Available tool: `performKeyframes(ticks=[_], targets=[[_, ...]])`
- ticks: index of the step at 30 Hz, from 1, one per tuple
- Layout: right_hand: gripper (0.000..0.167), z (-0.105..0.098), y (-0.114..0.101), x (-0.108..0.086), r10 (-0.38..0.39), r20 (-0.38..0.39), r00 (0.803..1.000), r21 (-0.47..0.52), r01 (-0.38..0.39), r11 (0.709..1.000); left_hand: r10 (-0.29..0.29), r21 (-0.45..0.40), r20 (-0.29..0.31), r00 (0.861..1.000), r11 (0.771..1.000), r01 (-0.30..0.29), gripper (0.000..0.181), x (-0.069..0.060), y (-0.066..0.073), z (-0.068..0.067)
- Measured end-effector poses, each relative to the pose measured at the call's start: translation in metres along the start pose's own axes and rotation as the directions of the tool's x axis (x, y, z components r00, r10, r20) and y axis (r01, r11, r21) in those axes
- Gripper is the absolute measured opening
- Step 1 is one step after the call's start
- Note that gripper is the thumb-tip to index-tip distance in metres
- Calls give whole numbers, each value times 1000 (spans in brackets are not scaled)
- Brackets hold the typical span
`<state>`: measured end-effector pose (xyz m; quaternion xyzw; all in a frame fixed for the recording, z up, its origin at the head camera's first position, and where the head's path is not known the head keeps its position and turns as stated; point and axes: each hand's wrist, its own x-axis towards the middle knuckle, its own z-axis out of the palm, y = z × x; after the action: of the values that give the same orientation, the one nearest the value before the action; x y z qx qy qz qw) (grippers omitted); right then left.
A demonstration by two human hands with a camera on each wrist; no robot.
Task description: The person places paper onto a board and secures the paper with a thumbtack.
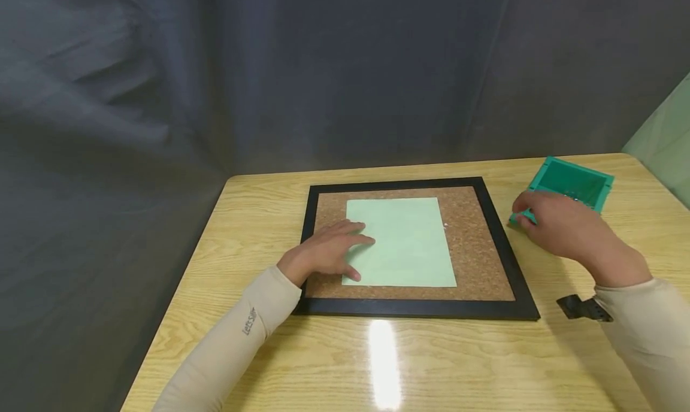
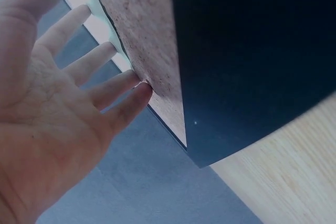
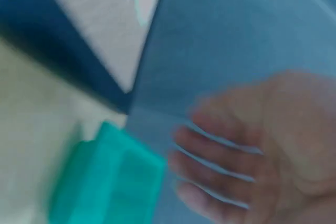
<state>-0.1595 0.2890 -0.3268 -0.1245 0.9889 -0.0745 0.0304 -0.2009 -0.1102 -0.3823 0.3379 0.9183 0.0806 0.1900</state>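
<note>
Spread over pale green sheet (image 1: 404, 238) on corkboard (image 1: 477, 244) with left hand (image 1: 335, 248); curled by teal tray (image 1: 574, 175) on tabletop (image 1: 302, 364), containing tiny bits (image 1: 572, 197), with right hand (image 1: 566, 226); cannot tell whether pinching.

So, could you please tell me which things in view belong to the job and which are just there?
Seemingly in the job:
pale green sheet, under the left hand
framed corkboard, beneath the sheet
teal tray, at the right hand

Just there:
wooden table
dark cloth behind it

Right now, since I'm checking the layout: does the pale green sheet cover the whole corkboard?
No, bare cork shows around the pale green sheet inside the black frame.
</note>
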Motion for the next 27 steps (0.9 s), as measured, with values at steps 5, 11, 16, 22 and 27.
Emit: performKeyframes(ticks=[5, 11, 16, 22, 27], targets=[[38, 16, 28, 8, 148, -1, 989, 104, -147, 984, -7, 3, 6, 1000, 1000, 7, 79, 0, -1, 1], [50, 38, 51, 19, 171, 65, 983, 181, -180, 967, -5, 4, 8, 1000, 1000, 5, 79, 2, -1, 4], [47, 42, 61, 21, 108, 52, 993, 128, -114, 985, -4, -11, 19, 1000, 1000, 4, 79, 2, 1, 3], [50, 36, 70, 29, 245, -66, 967, 214, -226, 950, -21, -12, 13, 1000, 1000, 21, 79, 2, 2, 1], [57, 41, 84, 36, 382, -87, 920, 258, -349, 901, -21, -25, 17, 1000, 999, 21, 79, 3, 4, 1]])
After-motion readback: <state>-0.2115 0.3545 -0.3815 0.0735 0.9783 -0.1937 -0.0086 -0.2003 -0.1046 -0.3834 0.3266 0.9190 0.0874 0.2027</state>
